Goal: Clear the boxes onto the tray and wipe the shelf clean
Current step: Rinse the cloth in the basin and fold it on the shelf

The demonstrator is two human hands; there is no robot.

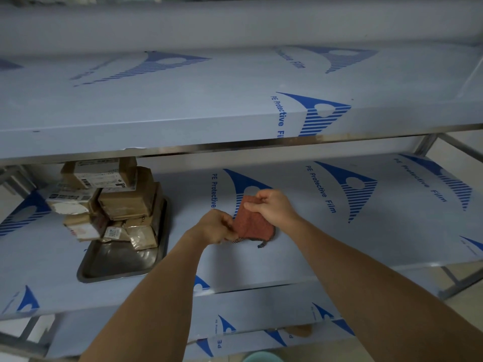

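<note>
A reddish-brown cloth (251,220) with a dark patterned edge hangs just above the middle shelf (339,231), its lower end touching the film. My left hand (215,226) pinches the cloth's left edge, and my right hand (274,207) pinches its upper corner. To the left, a metal tray (122,265) lies on the same shelf. Several brown cardboard boxes (125,199) with white labels are piled at its far end.
The upper shelf (183,113) overhangs the work area close above the boxes. All shelves wear blue-printed protective film. A lower shelf (235,322) shows beneath my arms. Steel frame legs (428,145) stand at the right.
</note>
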